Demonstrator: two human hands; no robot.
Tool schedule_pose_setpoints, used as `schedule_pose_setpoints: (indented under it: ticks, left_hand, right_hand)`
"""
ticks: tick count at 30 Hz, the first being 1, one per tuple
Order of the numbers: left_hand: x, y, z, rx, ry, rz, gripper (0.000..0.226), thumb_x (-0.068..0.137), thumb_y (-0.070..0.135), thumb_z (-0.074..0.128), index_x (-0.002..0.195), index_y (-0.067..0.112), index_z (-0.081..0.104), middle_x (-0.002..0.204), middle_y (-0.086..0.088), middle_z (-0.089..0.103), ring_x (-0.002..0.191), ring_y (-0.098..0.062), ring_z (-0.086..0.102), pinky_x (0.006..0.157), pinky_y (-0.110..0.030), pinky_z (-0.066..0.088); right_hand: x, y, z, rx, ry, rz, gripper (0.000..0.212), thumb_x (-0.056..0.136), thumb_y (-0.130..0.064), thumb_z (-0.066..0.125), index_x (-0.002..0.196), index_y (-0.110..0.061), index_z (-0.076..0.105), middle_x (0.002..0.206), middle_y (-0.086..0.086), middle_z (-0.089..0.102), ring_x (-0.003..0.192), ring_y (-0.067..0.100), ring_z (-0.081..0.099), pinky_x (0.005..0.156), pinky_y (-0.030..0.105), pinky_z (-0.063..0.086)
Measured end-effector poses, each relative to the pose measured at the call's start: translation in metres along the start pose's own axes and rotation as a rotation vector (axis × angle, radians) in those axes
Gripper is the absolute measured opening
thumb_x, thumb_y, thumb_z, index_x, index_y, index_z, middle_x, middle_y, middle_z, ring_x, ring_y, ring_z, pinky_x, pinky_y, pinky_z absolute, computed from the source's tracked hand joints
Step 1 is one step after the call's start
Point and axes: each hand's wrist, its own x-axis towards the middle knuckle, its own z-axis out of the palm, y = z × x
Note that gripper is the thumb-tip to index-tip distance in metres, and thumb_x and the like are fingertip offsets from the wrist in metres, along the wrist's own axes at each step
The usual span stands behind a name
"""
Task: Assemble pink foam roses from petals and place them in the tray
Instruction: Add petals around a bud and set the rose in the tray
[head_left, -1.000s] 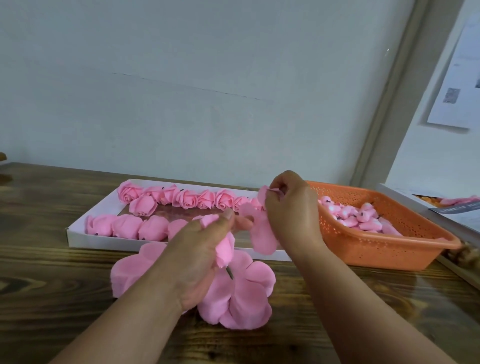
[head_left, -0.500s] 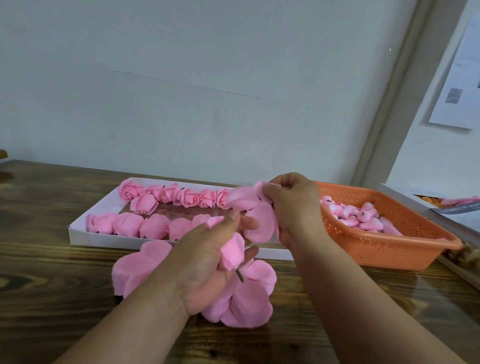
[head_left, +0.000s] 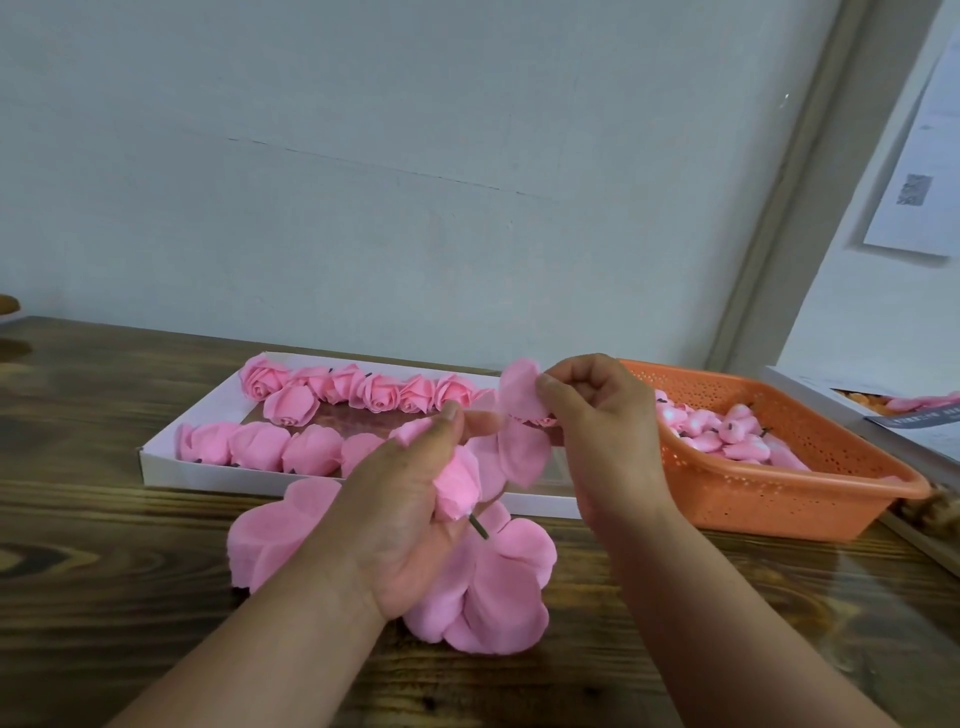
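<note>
Craft workbench: wooden table (head_left: 104, 519), rose tray (head_left: 171, 470).

A dark-grained wooden table (head_left: 104, 519) meets a plain pale wall (head_left: 363, 156), papers (head_left: 924, 171) pinned at right.

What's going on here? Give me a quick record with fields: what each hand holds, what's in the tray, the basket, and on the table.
left hand: grips a pink rose bud with a dark stem
right hand: pinches a pink petal piece
white tray: two rows of finished pink roses
orange basket: small pink buds
wooden table: loose pink petal sheets under the hands
stage: rose not yet in the tray
</note>
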Motion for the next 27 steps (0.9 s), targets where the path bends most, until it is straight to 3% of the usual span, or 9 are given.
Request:
schedule_pose_setpoints:
  ticks: [2, 5, 7, 9, 11, 14, 19, 22, 27]
  left_hand:
    - [-0.001, 0.000, 0.002, 0.089, 0.017, 0.037, 0.032, 0.078, 0.043, 0.054, 0.068, 0.023, 0.077, 0.055, 0.000, 0.056, 0.061, -0.010, 0.057, 0.094, -0.044, 0.044]
    - [-0.001, -0.002, 0.001, 0.168, 0.002, 0.026, 0.034, 0.086, 0.043, 0.052, 0.073, 0.022, 0.077, 0.089, -0.002, 0.074, 0.099, -0.022, 0.065, 0.102, -0.055, 0.042]
    - [-0.002, -0.002, 0.002, 0.182, 0.018, 0.019, 0.034, 0.087, 0.043, 0.053, 0.079, 0.021, 0.077, 0.109, -0.009, 0.071, 0.116, -0.033, 0.058, 0.103, -0.058, 0.041]
    - [-0.002, -0.003, 0.003, 0.235, 0.020, 0.042, 0.033, 0.086, 0.044, 0.054, 0.087, 0.020, 0.077, 0.109, -0.010, 0.071, 0.114, -0.032, 0.060, 0.103, -0.056, 0.042]
    - [-0.001, -0.006, 0.003, 0.321, 0.011, 0.088, 0.031, 0.096, 0.032, 0.050, 0.085, 0.022, 0.077, 0.096, -0.005, 0.074, 0.101, -0.021, 0.067, 0.094, -0.045, 0.050]
    - [-0.004, -0.008, 0.005, 0.418, -0.030, 0.103, 0.043, 0.099, 0.011, 0.044, 0.072, 0.023, 0.075, 0.075, 0.001, 0.073, 0.079, -0.009, 0.068, 0.070, -0.028, 0.051]
    - [-0.008, -0.008, 0.008, 0.513, -0.105, 0.139, 0.028, 0.095, 0.018, 0.053, 0.077, 0.022, 0.075, 0.082, -0.002, 0.075, 0.086, -0.017, 0.071, 0.079, -0.035, 0.057]
    - [-0.010, -0.008, 0.009, 0.522, -0.153, 0.125, 0.019, 0.090, 0.023, 0.059, 0.079, 0.019, 0.075, 0.085, -0.005, 0.075, 0.090, -0.017, 0.071, 0.085, -0.035, 0.057]
    - [-0.013, -0.007, 0.011, 0.461, -0.208, 0.142, 0.015, 0.080, 0.031, 0.062, 0.079, 0.023, 0.076, 0.085, -0.001, 0.075, 0.083, -0.008, 0.071, 0.065, -0.014, 0.053]
  right_hand:
    - [-0.003, 0.001, -0.002, -0.023, -0.014, -0.010, 0.020, 0.084, -0.002, 0.061, 0.069, -0.014, 0.059, 0.064, 0.005, 0.058, 0.062, 0.020, 0.052, 0.061, 0.039, 0.048]
    - [-0.007, 0.002, -0.004, -0.099, -0.045, -0.013, 0.020, 0.082, 0.001, 0.061, 0.074, -0.017, 0.059, 0.073, 0.004, 0.062, 0.072, 0.022, 0.059, 0.072, 0.045, 0.053]
    - [-0.010, -0.001, -0.007, -0.248, -0.009, -0.102, 0.019, 0.081, -0.003, 0.063, 0.089, -0.019, 0.060, 0.091, -0.002, 0.062, 0.090, 0.015, 0.059, 0.086, 0.034, 0.051]
    - [-0.013, -0.011, -0.011, -0.343, 0.001, -0.290, 0.021, 0.079, -0.005, 0.066, 0.096, -0.018, 0.063, 0.098, -0.004, 0.060, 0.092, 0.004, 0.054, 0.083, 0.015, 0.043]
    - [-0.016, -0.027, -0.011, -0.370, -0.186, -0.385, 0.013, 0.077, -0.008, 0.071, 0.083, -0.018, 0.067, 0.086, -0.007, 0.061, 0.078, -0.002, 0.053, 0.069, 0.007, 0.038]
    - [-0.016, -0.047, -0.011, -0.444, -0.585, -0.335, 0.008, 0.075, -0.018, 0.077, 0.077, -0.022, 0.070, 0.079, -0.009, 0.060, 0.069, 0.000, 0.051, 0.063, 0.011, 0.039]
    - [-0.004, -0.066, -0.016, -0.591, -0.973, -0.376, 0.021, 0.079, -0.007, 0.072, 0.098, -0.016, 0.073, 0.094, -0.002, 0.061, 0.075, -0.001, 0.050, 0.066, 0.011, 0.038]
    - [0.000, -0.071, -0.013, -0.649, -1.064, -0.378, 0.020, 0.081, -0.004, 0.069, 0.098, -0.012, 0.073, 0.093, -0.002, 0.061, 0.077, 0.004, 0.054, 0.069, 0.020, 0.047]
    - [0.002, -0.076, -0.009, -0.672, -1.124, -0.354, 0.016, 0.083, -0.002, 0.067, 0.095, -0.010, 0.072, 0.087, 0.010, 0.067, 0.074, 0.029, 0.065, 0.066, 0.043, 0.055]
